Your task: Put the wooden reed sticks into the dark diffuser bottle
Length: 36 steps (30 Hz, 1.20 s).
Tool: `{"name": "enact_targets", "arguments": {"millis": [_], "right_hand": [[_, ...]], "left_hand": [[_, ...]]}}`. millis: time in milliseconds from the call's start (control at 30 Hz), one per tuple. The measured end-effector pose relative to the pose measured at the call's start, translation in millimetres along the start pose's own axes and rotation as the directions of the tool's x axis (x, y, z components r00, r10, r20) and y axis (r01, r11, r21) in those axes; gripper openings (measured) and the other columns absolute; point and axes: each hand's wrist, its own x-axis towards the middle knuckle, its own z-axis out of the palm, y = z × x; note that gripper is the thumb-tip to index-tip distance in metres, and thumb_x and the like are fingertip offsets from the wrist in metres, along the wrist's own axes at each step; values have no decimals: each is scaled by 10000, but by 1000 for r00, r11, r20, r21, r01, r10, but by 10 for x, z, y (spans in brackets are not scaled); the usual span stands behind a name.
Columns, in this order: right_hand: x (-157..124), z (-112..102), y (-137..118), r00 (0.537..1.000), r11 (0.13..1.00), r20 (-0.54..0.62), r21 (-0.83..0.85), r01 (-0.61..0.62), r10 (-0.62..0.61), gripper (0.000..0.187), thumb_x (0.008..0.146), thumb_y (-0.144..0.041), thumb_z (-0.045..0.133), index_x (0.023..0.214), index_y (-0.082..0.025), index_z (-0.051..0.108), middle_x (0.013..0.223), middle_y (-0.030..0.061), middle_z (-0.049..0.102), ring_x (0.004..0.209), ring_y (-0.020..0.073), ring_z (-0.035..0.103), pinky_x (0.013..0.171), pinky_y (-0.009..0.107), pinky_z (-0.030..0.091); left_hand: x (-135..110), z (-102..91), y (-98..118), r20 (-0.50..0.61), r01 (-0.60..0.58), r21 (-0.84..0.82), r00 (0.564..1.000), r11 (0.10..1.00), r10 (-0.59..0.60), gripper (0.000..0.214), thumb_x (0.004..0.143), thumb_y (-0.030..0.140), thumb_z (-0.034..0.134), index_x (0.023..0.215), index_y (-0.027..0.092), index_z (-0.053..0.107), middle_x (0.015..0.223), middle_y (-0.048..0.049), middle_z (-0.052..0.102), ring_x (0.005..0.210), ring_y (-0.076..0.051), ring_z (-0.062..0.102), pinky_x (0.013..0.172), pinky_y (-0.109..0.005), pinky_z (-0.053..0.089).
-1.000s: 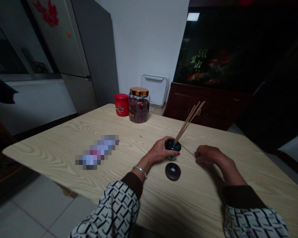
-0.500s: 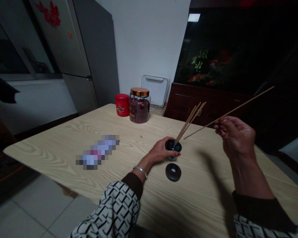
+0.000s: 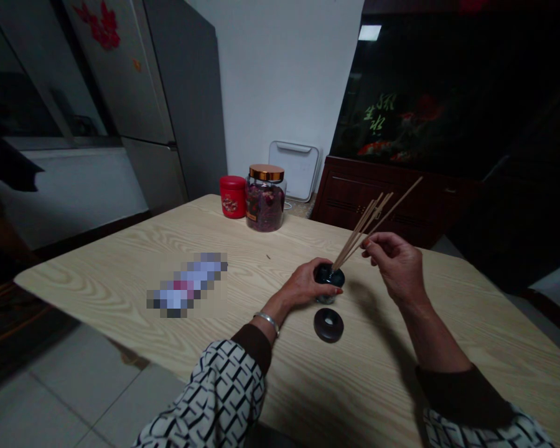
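My left hand is wrapped round a small dark glass bottle that stands on the table. Several thin reed sticks lean out of the bottle's neck toward the upper right. With thumb and fingertips my right hand pinches one more reed stick, whose lower end is at the bottle's mouth; whether it is inside the neck I cannot tell. Just in front of the bottle lies a dark round ring-shaped cap with a hole in its middle.
On the wooden table a blurred-out pale item lies to the left. A red canister and a large jar with a copper lid stand at the back. Behind are a fridge and a dark fish tank.
My right hand has moved left and down, bringing its reed stick from the right of the bottle to the bottle's mouth. My left hand still holds the bottle.
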Motion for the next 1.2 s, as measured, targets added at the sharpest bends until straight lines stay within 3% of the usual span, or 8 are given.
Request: {"name": "enact_targets", "arguments": {"millis": [200, 433, 500, 600, 733, 1000, 1133, 1200], "right_hand": [[-52, 59, 195, 936, 978, 339, -207, -19, 90, 242, 808, -415, 661, 826, -180, 608, 723, 18, 612, 625, 141, 556, 553, 274, 436], [-136, 36, 398, 783, 941, 575, -337, -38, 238, 527, 728, -437, 752, 1161, -200, 569, 1093, 81, 641, 790, 182, 616, 696, 340, 515], [-160, 65, 435, 775, 946, 589, -323, -36, 231, 520, 737, -421, 742, 1177, -193, 586, 1091, 84, 660, 866, 211, 630, 768, 369, 517], [-166, 105, 483, 786, 961, 590, -276, -19, 185, 495, 735, -392, 744, 1163, -176, 622, 1087, 90, 686, 949, 241, 636, 848, 393, 500], [-77, 122, 604, 818, 953, 551, -302, 13, 164, 459, 739, -396, 748, 1125, -162, 665, 1039, 94, 708, 938, 254, 644, 827, 384, 495], [359, 205, 952, 889, 971, 440, -240, -16, 123, 446, 700, -439, 759, 1061, -183, 702, 989, 76, 703, 913, 248, 640, 847, 400, 494], [156, 196, 1012, 966, 954, 170, -261, -149, 197, 548, 677, -478, 735, 1133, -186, 649, 953, 63, 652, 786, 198, 607, 645, 320, 499], [-83, 156, 979, 954, 936, 40, -210, -284, 298, 501, 682, -469, 703, 1084, -179, 639, 757, 4, 590, 616, 145, 520, 507, 252, 417]], "left_hand": [[-6, 2, -15, 3, 3, 19, 1000, 1000, -3, 693, 614, 319, 873, 1230, 158, 599, 1071, -100, 653, 994, -227, 601, 912, -396, 476], [13, -11, -54, 31, -13, -28, 999, 1000, 14, 811, 587, 266, 884, 1305, 168, 520, 1227, -140, 625, 1115, -264, 599, 998, -420, 456], [1, -37, -57, 45, -21, 21, 999, 1000, 20, 951, 538, 282, 912, 1366, 176, 458, 1284, -154, 592, 1159, -286, 581, 1020, -442, 445], [-25, -80, -73, 81, -25, 84, 997, 996, 18, 1097, 505, 309, 931, 1438, 188, 366, 1323, -164, 558, 1184, -305, 564, 1036, -471, 434], [-32, -116, -108, 53, -10, 58, 999, 998, 7, 1114, 518, 317, 929, 1452, 186, 336, 1354, -185, 521, 1206, -311, 544, 1055, -500, 413], [11, -151, -161, -132, 69, 84, 990, 994, -57, 827, 638, 292, 856, 1361, 196, 468, 1280, -159, 550, 1125, -257, 548, 935, -423, 467], [-16, -151, -132, -153, 79, 86, 986, 993, -66, 576, 712, 276, 773, 1246, 182, 579, 857, -22, 607, 754, -132, 550, 709, -282, 447], [-57, -136, -95, -165, 110, 88, 982, 990, -94, 444, 738, 241, 707, 1169, 162, 634, 645, 49, 494, 589, -88, 442, 587, -229, 360]]}}
